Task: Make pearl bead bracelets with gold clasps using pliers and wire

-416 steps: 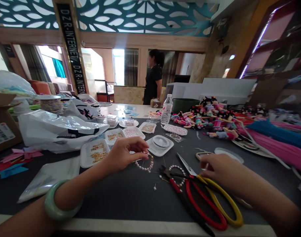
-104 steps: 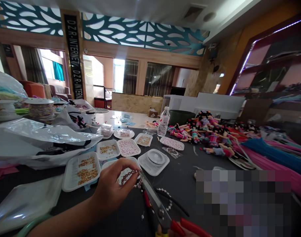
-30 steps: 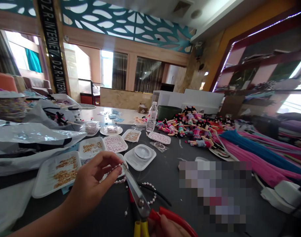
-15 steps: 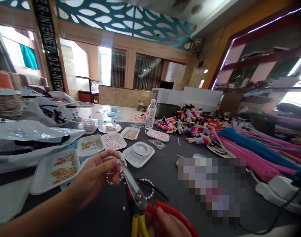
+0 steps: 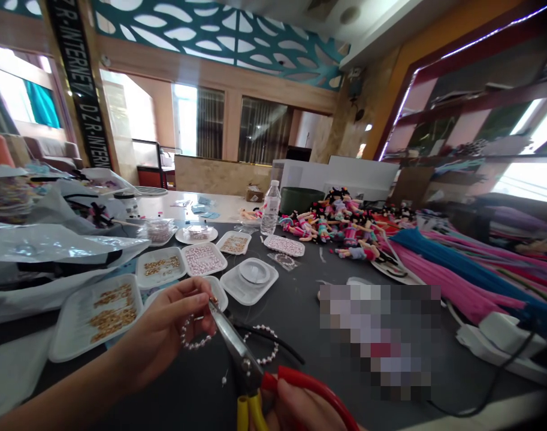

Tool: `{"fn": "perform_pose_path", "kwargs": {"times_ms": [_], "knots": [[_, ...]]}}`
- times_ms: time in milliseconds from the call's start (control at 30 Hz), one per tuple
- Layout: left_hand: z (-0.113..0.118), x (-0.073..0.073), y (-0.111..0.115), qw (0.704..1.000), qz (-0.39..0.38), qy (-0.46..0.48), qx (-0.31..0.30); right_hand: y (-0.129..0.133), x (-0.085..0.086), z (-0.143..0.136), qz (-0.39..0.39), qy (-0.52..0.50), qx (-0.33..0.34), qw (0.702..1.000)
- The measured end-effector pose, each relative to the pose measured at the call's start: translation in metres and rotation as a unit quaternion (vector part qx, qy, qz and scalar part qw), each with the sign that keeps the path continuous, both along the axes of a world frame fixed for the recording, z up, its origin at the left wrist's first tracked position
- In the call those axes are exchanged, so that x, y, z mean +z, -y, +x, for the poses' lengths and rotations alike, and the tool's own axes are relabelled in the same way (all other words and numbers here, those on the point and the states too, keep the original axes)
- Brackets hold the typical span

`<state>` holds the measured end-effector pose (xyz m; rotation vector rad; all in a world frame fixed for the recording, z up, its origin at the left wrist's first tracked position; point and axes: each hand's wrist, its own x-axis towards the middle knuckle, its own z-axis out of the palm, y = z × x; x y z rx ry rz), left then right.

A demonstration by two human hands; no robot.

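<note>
Between its fingertips my left hand (image 5: 177,320) pinches a beaded bracelet (image 5: 196,344), whose pale round beads hang in a loop below the fingers. My right hand (image 5: 300,407) is wrapped round the red handles of a pair of scissors (image 5: 237,344). The scissor tips touch or nearly touch the bracelet at a small gold-coloured piece (image 5: 214,299) by my left fingertips. On the dark table just behind the scissors lies a second beaded bracelet (image 5: 273,350). Yellow-handled pliers (image 5: 248,413) lie under the scissors, mostly hidden.
White trays of gold findings (image 5: 57,335) and pink beads (image 5: 205,258) stand left and ahead. A tray with a clear spool (image 5: 246,293) is beyond my hands. Further back are a water bottle (image 5: 270,209) and a pile of small dolls (image 5: 340,221). A power strip (image 5: 493,347) sits right.
My left hand has shifted slightly left and the bracelet loop now hangs more in sight. The scissors have moved with it, their blades closer together at the gold-coloured piece.
</note>
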<state>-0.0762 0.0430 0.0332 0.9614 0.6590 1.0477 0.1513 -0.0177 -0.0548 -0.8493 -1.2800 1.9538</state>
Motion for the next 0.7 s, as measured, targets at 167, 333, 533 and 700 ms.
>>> {"fn": "perform_pose_path", "kwargs": {"times_ms": [167,333,533,700], "knots": [[0.001,0.002,0.001,1.0,-0.02,-0.004,0.0,-0.001,0.006,-0.002,-0.038,0.033,-0.012,0.999],[0.002,0.002,0.001,0.999,-0.039,0.018,-0.016,0.001,0.002,-0.005,-0.045,-0.011,-0.009,0.999],[0.002,0.0,0.0,0.999,-0.04,0.007,-0.013,-0.002,-0.009,-0.007,-0.039,-0.032,-0.022,0.999],[0.001,0.001,-0.002,0.999,-0.036,0.001,-0.009,-0.007,0.003,-0.007,-0.046,-0.01,-0.019,0.999]]}}
